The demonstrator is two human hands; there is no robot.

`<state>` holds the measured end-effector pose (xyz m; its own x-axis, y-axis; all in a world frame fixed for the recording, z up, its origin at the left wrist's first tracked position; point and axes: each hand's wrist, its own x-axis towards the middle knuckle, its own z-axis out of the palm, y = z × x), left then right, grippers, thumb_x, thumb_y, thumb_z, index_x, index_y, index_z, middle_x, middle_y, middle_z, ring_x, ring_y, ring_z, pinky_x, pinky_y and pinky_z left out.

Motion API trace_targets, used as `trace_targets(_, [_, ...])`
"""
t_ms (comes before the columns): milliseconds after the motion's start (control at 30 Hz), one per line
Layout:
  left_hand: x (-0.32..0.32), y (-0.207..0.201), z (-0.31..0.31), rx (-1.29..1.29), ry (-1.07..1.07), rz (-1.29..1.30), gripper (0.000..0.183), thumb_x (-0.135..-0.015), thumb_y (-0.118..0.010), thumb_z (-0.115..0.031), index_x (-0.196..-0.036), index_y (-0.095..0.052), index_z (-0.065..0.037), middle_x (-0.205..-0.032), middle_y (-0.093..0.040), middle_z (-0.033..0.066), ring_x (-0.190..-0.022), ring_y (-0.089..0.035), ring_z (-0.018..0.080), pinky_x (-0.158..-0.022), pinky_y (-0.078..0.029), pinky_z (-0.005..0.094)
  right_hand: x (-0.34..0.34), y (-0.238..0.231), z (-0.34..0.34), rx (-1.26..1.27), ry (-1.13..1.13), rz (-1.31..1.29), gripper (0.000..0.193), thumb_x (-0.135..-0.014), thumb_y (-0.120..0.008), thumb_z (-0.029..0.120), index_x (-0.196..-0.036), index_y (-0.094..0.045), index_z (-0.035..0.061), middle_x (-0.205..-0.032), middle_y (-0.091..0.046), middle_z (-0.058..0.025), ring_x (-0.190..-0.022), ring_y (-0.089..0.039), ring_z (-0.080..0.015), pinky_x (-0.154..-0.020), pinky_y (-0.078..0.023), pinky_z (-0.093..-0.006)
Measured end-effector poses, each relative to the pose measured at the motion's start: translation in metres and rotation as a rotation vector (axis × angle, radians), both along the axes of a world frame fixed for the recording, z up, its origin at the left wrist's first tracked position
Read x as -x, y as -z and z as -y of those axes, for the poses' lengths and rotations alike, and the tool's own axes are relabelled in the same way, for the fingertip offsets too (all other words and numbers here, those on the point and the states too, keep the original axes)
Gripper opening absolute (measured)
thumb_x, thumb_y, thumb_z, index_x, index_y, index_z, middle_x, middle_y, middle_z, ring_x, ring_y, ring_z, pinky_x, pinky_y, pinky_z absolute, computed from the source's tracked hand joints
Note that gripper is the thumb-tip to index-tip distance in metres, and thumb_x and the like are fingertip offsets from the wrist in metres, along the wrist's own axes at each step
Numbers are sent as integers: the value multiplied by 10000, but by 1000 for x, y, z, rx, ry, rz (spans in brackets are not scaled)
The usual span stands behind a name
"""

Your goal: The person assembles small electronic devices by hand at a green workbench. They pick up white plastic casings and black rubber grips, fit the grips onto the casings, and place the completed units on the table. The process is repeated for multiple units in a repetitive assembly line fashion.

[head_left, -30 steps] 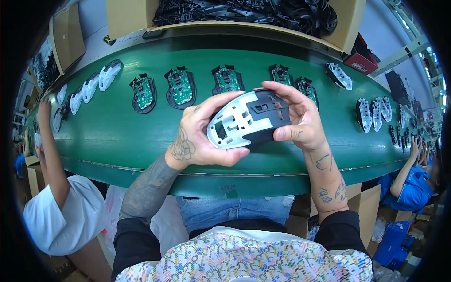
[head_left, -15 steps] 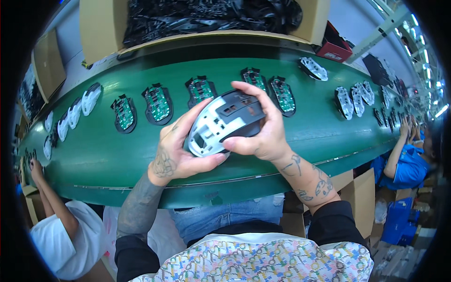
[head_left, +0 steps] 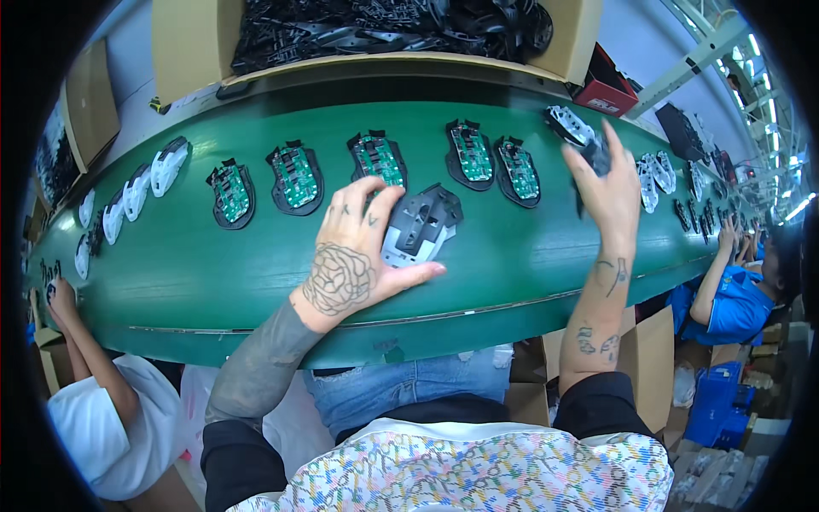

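Nearest the person, the front edge of the green worktop [head_left: 256, 341] curves across just above the lap, and a broad strip of bare green runs between that edge and the hands. The left hand [head_left: 354, 260] lies palm down on the green near the middle, its fingers [head_left: 375, 200] spread and curled over the left side of a grey mouse shell [head_left: 422, 226], with the thumb stretched along the shell's near rim; the shell rests on the worktop, inner side up, held there by that hand. To the right, the right hand [head_left: 610, 192] is raised over the far right part of the green, its fingers closed around a small dark part [head_left: 595, 154], whose exact kind is too small to tell. Between the two hands the surface is open. Beyond the shell, a row of black mouse bases with green circuit boards [head_left: 294, 175] runs along the far half of the worktop, spaced apart from one another, the nearest one just behind the left fingertips. Further left lie white shells [head_left: 166, 162] near the curved left rim; more white and dark parts [head_left: 653, 183] lie toward the right end. Past the far edge stands a cardboard box [head_left: 192, 47] heaped with black parts. Other people sit at either end: one in white at the lower left, one in blue at the right.
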<state>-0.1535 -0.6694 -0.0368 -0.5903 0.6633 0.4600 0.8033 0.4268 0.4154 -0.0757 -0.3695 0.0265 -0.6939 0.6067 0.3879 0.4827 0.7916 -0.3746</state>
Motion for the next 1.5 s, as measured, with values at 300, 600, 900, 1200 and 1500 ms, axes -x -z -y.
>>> trace_targets(300, [-9,7,2,24,-38,167,925,-609,-819,-351,-1336,-373,9,-1026,-557,191,-931,-560,358,-886,-455,427,-14,42,-35,-214,257,367,815,-728,-722,567,-1355,-506,92,-1238,-574,-218,-1180,-538,-367,-988,-430,-447])
trace_targets(600, [27,8,14,-1019,281,1425,559,-906,-553,-285,-1365,-356,-34,-1201,-556,132,-1052,-620,253,-882,-524,378,165,-7,54,-201,-762,-331,210,-852,-665,269,-942,-733,92,-946,-686,-120,-911,-650,-301,-808,-517,-385])
trace_targets(900, [36,3,24,-1006,225,1342,680,-855,-641,-254,-1421,-316,-63,-1296,-447,117,-1101,-572,232,-779,-541,336,221,17,99,-193,-788,-181,464,-764,-745,241,-1182,-625,79,-986,-686,-104,-981,-624,-295,-870,-492,-406])
trace_targets(1200, [35,2,27,-454,-63,439,627,-817,-731,-270,-1360,-478,-84,-1346,-474,199,-1229,-503,321,-1001,-430,394,124,-16,88,833,-1151,-256,276,-873,-692,92,-1119,-604,7,-883,-637,-24,-805,-614,-95,-695,-494,-231])
trace_targets(1500, [29,-8,29,-353,137,162,636,-718,-805,-278,-1294,-555,-179,-1348,-471,176,-1147,-567,359,-915,-514,420,56,30,104,1149,-1281,-175,158,-856,-706,44,-1005,-667,8,-1011,-576,-38,-889,-548,-82,-708,-464,-213])
